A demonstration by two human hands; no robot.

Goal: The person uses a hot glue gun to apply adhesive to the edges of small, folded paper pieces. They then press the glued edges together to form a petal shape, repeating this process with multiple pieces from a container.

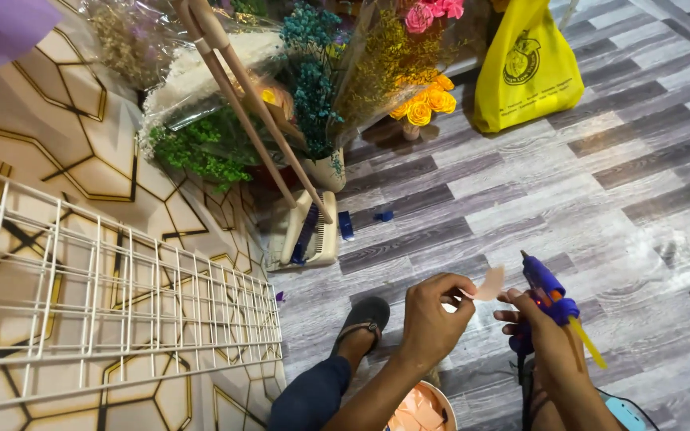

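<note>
My left hand (433, 314) pinches a small pale peach paper petal (489, 284) between thumb and fingers, held up in front of me. My right hand (541, 331) grips a blue glue gun (543, 281) with a yellow glue stick (587, 343) poking out of its back; the nozzle points up and away, just right of the petal. The two hands nearly touch at the petal. Below my left forearm sits a round bowl (439, 401) holding several more peach petals. My foot in a dark sandal (363, 317) rests on the floor.
A white wire grid rack (113, 295) lies on the patterned surface at left. Bunches of dried and paper flowers (313, 80) stand behind, with a broom and cream dustpan (313, 231). A yellow plastic bag (525, 64) sits on the grey plank floor (624, 183).
</note>
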